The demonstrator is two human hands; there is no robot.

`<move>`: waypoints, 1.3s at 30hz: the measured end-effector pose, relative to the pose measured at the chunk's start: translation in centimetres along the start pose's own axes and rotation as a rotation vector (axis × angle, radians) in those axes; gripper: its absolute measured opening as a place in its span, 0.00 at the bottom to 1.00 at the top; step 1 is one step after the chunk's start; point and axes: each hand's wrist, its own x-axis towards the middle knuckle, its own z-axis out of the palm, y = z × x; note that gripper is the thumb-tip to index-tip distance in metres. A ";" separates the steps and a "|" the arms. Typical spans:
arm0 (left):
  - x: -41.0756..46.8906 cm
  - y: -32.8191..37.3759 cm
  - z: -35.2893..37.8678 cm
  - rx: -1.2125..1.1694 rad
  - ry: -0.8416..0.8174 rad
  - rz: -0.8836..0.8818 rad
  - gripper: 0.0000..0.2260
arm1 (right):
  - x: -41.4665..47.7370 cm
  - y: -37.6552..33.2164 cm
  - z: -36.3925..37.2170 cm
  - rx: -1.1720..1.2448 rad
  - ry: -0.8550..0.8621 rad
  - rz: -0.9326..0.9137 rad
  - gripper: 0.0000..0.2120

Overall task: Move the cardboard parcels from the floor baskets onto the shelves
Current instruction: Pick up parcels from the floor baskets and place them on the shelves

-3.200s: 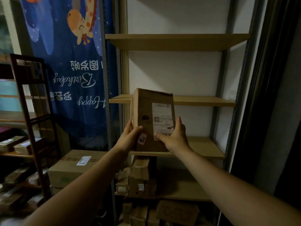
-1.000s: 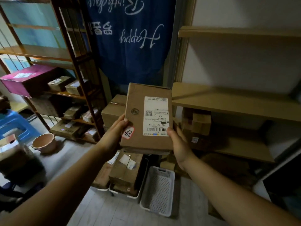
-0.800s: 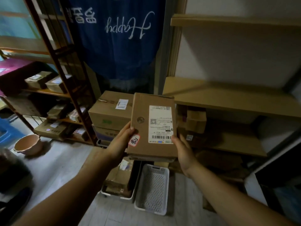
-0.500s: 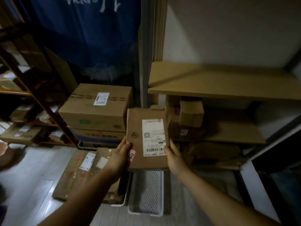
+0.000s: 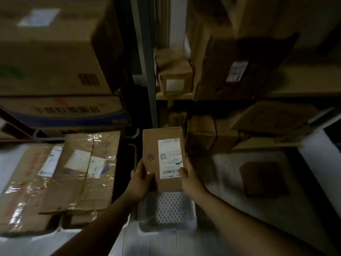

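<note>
Head view: flat brown white-labelled cardboard parcel (image 5: 163,159) is gripped at its lower side edges by left hand (image 5: 141,179) and right hand (image 5: 190,179), thumbs on its face. Beneath the grip sits a white perforated plastic basket (image 5: 166,212); beyond it, small brown boxes (image 5: 201,137).

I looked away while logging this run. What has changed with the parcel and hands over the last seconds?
The parcel has come down from mid-shelf height to low over the white basket on the floor. Nothing was let go: left hand and right hand grip its lower sides as before, label facing up.
</note>
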 end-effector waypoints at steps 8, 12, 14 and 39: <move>5.8 -10.9 4.8 0.267 -0.003 -0.012 0.41 | 8.1 12.1 4.1 -0.027 -0.079 0.110 0.35; 6.3 -13.9 6.4 0.373 -0.006 -0.026 0.52 | 9.3 14.8 5.2 -0.013 -0.074 0.144 0.37; 6.6 -14.7 6.7 0.387 0.003 0.009 0.53 | 9.6 15.5 5.3 -0.025 -0.064 0.159 0.37; 9.3 -17.0 7.2 0.784 -0.266 -0.090 0.48 | 11.0 17.8 8.2 -0.114 -0.228 0.311 0.23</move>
